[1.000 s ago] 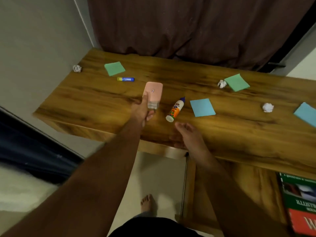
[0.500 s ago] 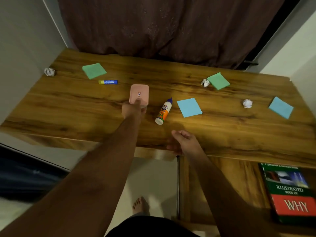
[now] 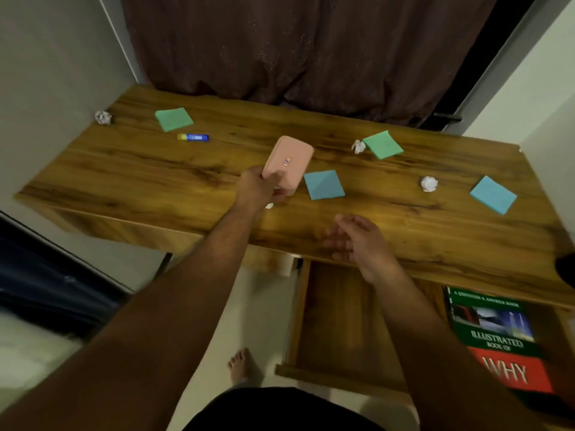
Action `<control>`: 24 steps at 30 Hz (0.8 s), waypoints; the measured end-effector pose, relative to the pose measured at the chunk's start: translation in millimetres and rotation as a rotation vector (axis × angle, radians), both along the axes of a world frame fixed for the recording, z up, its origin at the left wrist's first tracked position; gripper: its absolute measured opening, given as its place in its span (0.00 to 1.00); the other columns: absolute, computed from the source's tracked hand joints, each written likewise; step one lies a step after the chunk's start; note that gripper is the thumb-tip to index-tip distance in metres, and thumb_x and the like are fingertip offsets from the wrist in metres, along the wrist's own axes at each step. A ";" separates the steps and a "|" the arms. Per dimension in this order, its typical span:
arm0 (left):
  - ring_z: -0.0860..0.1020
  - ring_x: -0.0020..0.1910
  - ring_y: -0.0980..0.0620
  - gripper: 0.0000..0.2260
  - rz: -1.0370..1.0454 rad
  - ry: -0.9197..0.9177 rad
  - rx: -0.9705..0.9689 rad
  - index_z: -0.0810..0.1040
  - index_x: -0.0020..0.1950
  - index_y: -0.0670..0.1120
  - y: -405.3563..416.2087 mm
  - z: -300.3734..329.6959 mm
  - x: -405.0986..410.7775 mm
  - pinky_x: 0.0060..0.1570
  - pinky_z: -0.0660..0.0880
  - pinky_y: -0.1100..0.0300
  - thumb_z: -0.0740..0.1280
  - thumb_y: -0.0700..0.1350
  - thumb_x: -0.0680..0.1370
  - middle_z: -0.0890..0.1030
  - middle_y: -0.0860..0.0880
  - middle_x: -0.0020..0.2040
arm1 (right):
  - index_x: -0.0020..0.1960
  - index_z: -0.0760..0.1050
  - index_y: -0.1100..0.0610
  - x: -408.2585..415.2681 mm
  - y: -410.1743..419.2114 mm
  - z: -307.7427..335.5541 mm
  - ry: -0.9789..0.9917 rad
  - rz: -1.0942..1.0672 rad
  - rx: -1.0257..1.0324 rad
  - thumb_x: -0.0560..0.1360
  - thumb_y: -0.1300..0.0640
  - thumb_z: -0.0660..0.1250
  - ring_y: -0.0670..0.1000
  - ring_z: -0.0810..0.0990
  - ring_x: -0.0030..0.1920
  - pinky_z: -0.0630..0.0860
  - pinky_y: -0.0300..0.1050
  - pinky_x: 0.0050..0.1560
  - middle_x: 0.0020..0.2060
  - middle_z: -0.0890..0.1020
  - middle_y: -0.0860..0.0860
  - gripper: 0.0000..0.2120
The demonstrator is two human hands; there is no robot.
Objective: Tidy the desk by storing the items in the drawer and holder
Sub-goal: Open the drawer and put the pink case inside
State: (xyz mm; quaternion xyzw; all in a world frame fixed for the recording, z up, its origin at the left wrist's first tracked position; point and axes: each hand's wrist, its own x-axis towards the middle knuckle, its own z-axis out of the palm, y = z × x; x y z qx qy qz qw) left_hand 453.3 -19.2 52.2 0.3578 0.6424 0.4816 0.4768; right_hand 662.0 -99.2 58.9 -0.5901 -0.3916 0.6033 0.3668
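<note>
Dark brown curtain (image 3: 311, 48) hangs behind a wood-grain counter (image 3: 155, 175) set between pale walls, and the floor below is light tile, where a bare foot (image 3: 241, 365) shows.

Near the counter's far left corner lies a crumpled paper ball (image 3: 103, 117), with a green sticky-note pad (image 3: 173, 119) just beside it along the far edge and a blue glue stick (image 3: 193, 137) lying flat a little nearer. A second green pad (image 3: 383, 145) sits toward the far edge right of the middle, touching another paper ball (image 3: 358, 146). One blue pad (image 3: 324, 184) lies near the middle, a third paper ball (image 3: 429, 184) farther right, and a second blue pad (image 3: 493, 195) toward the right edge.

The left hand (image 3: 256, 189) grips a pink rectangular case (image 3: 287, 164) (its small label faces up), fingers curled round its near end and holding it tilted above the middle of the counter. A bit of white (image 3: 269, 206) peeks out beneath this hand; what it is cannot be told.

The right hand (image 3: 354, 241) hovers over the counter's near edge, fingers loosely spread and holding nothing. Below it an open wooden drawer (image 3: 336, 321) juts out from under the near edge, with a green and red book (image 3: 497, 337), titled "Illustrated Book of Why", at its right side.
</note>
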 end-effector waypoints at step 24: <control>0.81 0.41 0.53 0.15 -0.895 0.381 -0.205 0.74 0.65 0.45 -142.0 -72.4 267.7 0.35 0.80 0.59 0.67 0.43 0.78 0.82 0.44 0.54 | 0.57 0.77 0.60 249.3 -118.6 -62.1 -0.313 -0.252 -0.100 0.78 0.59 0.67 0.52 0.80 0.46 0.80 0.47 0.42 0.49 0.81 0.55 0.09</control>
